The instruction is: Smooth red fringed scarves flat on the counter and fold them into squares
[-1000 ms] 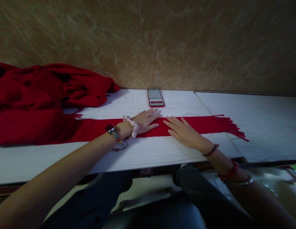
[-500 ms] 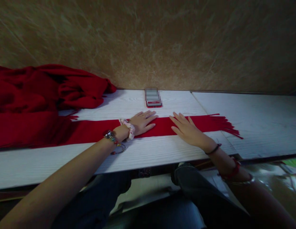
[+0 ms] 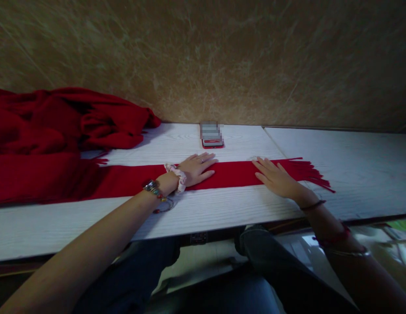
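A long red scarf (image 3: 235, 173), laid in a narrow flat strip, stretches across the white tabletop with its fringed end toward the right. Flat on the middle of the strip rests my left hand (image 3: 197, 170), fingers stretched out. My right hand (image 3: 275, 178) lies palm down on the scarf closer to the fringe, its fingers extended and slightly apart. Neither hand grips the fabric. At the left the strip meets a wider stack of red cloth (image 3: 36, 176).
A heap of crumpled red fabric (image 3: 108, 124) lies at the back left against the marbled wall (image 3: 203, 61). Near the wall, a phone with a red edge (image 3: 212, 136) lies on the white table (image 3: 216, 213). The table's front edge runs just above my legs.
My right hand has slid to the right along the scarf, toward its fringe. The left hand has stayed in place on the strip.
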`<state>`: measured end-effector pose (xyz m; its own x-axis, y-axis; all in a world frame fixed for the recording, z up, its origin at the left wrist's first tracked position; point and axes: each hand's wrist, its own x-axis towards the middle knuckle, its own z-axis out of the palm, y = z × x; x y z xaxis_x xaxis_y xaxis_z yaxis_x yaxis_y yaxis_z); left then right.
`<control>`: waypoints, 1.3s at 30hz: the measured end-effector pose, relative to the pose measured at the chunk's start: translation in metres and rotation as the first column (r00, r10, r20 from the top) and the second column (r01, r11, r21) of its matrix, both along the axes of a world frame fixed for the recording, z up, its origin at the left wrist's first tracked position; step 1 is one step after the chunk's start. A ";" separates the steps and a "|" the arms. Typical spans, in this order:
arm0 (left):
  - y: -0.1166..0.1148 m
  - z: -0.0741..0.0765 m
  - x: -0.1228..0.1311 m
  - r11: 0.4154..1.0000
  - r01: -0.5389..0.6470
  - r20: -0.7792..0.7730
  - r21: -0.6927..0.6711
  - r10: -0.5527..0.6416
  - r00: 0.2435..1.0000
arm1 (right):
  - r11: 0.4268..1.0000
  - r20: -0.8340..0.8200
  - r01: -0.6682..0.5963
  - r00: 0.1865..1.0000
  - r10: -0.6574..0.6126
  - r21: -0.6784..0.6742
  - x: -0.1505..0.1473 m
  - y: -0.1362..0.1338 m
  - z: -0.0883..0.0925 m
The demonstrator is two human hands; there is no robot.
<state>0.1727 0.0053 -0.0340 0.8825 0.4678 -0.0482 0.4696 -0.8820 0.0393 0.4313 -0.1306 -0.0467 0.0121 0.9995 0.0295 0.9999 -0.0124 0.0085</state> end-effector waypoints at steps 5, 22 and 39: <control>0.000 0.000 0.000 1.000 -0.009 0.002 0.000 0.009 1.000 | 0.995 -0.006 0.087 0.996 -0.087 0.038 0.014 0.000 0.001; 0.002 -0.002 0.000 1.000 0.001 0.022 0.001 -0.001 1.000 | 1.000 0.050 -0.007 0.999 0.008 -0.011 0.015 -0.006 -0.002; 0.002 -0.001 0.000 1.000 -0.002 0.036 -0.003 0.002 0.999 | 0.936 0.063 -0.309 0.951 0.302 0.168 -0.043 -0.014 0.021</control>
<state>0.1725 0.0077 -0.0352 0.8829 0.4692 -0.0180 0.4694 -0.8810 0.0586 0.3886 -0.1445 -0.0254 -0.2974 0.9341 0.1972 0.9547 0.2893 0.0696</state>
